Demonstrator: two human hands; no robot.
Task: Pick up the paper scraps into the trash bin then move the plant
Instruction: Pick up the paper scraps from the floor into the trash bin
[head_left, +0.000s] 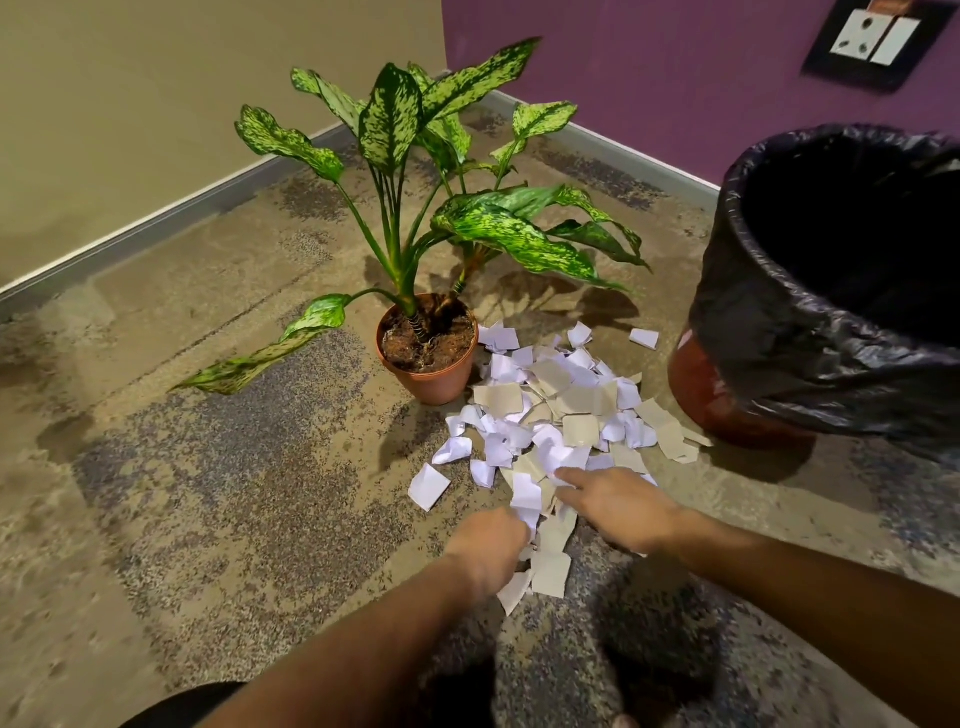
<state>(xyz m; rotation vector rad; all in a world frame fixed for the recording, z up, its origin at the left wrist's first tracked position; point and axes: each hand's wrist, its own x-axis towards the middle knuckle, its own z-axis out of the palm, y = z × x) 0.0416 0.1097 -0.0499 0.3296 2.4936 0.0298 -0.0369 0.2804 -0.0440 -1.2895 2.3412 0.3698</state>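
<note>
White and beige paper scraps (561, 415) are lying in a loose heap on the carpeted floor (208, 467), spreading away from the fingers toward the plant (431, 218), whose terracotta pot (428, 364) is touching the far left edge of the heap. The left hand (488, 551) is resting at the near end of the heap with its fingers curling round a white scrap; how firmly they are gripping is hard to tell, since the fingertips are hidden under the hand. The right hand (618, 509) is lying flat over the scraps just beside it, fingers straight and reaching toward the middle of the heap, pinching nothing that can be seen. The trash bin (831, 280), lined with a black bag, is standing beyond and to the right of the right fingers, near the heap's far right edge. These scraps are probably very light, thin and limp, likely to slide and flutter, so raking them together and scooping a bunch between both palms looks surer than pinching single pieces. The plant is probably heavier and top-heavy, with soft leaves; taking hold of the pot's wall seems wise. No brand, label or readable writing is showing anywhere.
</note>
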